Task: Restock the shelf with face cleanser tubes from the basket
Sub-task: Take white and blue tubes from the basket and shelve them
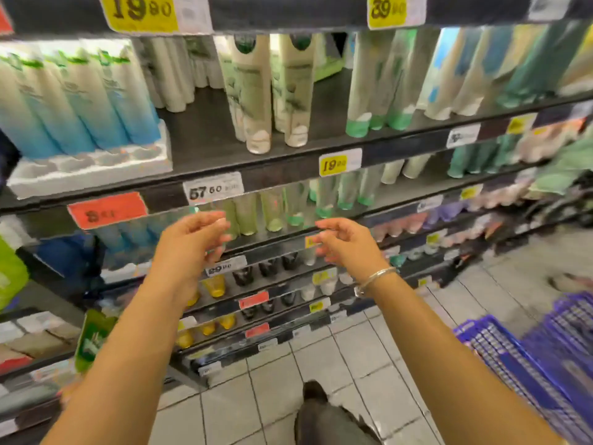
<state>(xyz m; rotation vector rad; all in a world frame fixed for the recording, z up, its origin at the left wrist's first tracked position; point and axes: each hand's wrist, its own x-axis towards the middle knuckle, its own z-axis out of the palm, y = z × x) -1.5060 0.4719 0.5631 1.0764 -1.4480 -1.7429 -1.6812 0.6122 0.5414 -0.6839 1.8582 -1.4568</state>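
Cream-and-green face cleanser tubes stand cap-down on the dark shelf at eye level, two short rows near its front edge. My left hand and my right hand hover side by side in front of the shelf below, both holding nothing, fingers loosely curled. A silver bangle sits on my right wrist. The blue plastic basket stands on the floor at lower right; its contents are blurred.
Blue-white tubes in a white tray fill the shelf's left. Green-capped tubes stand to the right. Lower shelves carry small bottles and price tags. Grey tiled floor lies below, with my dark shoe on it.
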